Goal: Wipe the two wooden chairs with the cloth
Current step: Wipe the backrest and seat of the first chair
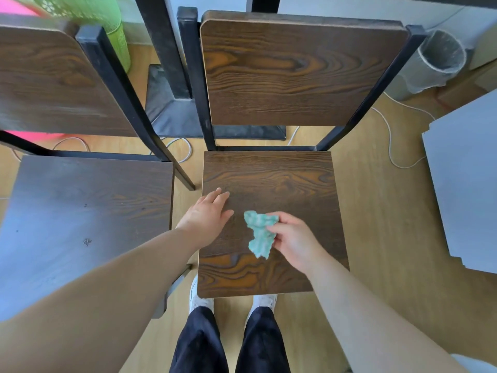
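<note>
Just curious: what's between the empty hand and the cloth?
Only bare chair seat, in the head view, separates the left hand from the cloth the right hand pinches.

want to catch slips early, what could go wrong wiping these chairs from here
1. The cloth hangs bunched from the right hand, so each pass may cover little of the seat and leave streaks.
2. The left hand lies flat over that seat, likely in the wiping path.
3. The left chair could get skipped.
</note>
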Tool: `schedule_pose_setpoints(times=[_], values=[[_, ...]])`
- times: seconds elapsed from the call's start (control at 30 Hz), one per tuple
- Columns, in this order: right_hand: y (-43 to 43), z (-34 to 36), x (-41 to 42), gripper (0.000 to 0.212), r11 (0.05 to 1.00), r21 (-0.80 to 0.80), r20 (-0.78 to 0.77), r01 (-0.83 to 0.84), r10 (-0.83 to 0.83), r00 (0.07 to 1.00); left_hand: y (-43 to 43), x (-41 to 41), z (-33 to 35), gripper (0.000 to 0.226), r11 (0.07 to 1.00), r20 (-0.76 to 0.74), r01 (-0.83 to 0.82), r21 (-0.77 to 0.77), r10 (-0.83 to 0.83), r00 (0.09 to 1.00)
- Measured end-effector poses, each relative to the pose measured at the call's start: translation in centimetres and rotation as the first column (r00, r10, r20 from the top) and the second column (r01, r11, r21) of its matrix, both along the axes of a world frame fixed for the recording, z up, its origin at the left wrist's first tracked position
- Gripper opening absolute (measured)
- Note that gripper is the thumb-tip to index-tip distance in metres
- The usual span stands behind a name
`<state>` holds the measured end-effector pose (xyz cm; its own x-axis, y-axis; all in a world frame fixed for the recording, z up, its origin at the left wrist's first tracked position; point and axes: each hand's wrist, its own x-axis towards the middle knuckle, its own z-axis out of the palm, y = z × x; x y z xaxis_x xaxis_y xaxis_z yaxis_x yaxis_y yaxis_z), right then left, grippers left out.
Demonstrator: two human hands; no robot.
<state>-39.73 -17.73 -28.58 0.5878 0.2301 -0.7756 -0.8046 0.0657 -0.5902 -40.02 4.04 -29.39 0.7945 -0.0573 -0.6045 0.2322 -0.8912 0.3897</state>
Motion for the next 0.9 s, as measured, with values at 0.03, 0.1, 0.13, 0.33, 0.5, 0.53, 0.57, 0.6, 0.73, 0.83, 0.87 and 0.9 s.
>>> schedule_pose_setpoints(times=[0.03,0.1,0.13,0.33,0.5,0.53,0.57,0.6,0.73,0.83,0.87,0.9], values=[[-0.5,0.3,1.1,0.027,1.000,0.017,0.014,0.021,-0.022,1.000,-0.5,0.4,0.1,0.057,0.999,-0.002,-0.012,-0.033,0.012,1.000],[-1.6,0.8,3.1,0.026,0.998,0.040,0.027,0.041,-0.042,0.999,-1.6,1.1,0.4,0.058,0.996,-0.001,-0.025,-0.083,0.025,1.000],[-2.0,1.0,4.1,0.026,0.998,0.050,0.031,0.048,-0.049,0.998,-2.1,1.5,0.5,0.058,0.994,-0.002,-0.030,-0.102,0.030,1.000],[-3.0,2.2,7.8,0.028,0.997,0.059,0.071,0.059,-0.063,0.996,-4.2,3.8,1.5,0.060,0.979,0.006,-0.077,-0.189,0.079,0.997],[-2.6,3.0,9.3,0.026,0.991,0.131,0.062,0.035,-0.044,0.997,-5.0,5.1,1.2,0.060,0.862,-0.247,-0.257,-0.437,0.160,0.956],[-2.5,3.0,9.5,0.026,0.989,0.149,0.059,0.019,-0.028,0.998,-5.3,5.2,1.1,0.055,0.799,-0.300,-0.322,-0.507,0.187,0.935],[-2.4,3.0,9.7,0.026,0.987,0.158,0.060,-0.001,-0.009,0.998,-5.5,5.3,1.1,0.051,0.737,-0.338,-0.380,-0.559,0.216,0.916],[-2.3,2.9,9.9,0.026,0.987,0.161,0.064,-0.022,0.011,0.998,-5.7,5.5,1.0,0.047,0.680,-0.362,-0.431,-0.593,0.253,0.897],[-2.3,2.5,10.6,0.026,0.992,0.106,0.119,-0.073,0.060,0.991,-6.1,5.8,0.5,0.039,0.498,-0.464,-0.594,-0.632,0.372,0.804],[-2.5,2.1,10.9,0.025,0.981,-0.115,0.249,-0.154,0.179,0.952,-6.1,6.1,0.1,0.031,0.388,-0.550,-0.694,-0.607,0.424,0.719],[-2.5,2.0,11.0,0.024,0.957,-0.226,0.296,-0.183,0.247,0.923,-6.1,6.2,0.1,0.029,0.356,-0.573,-0.719,-0.597,0.438,0.693],[-2.5,1.8,11.1,0.024,0.913,-0.352,0.338,-0.207,0.330,0.882,-6.1,6.3,0.1,0.027,0.322,-0.595,-0.743,-0.587,0.452,0.665]])
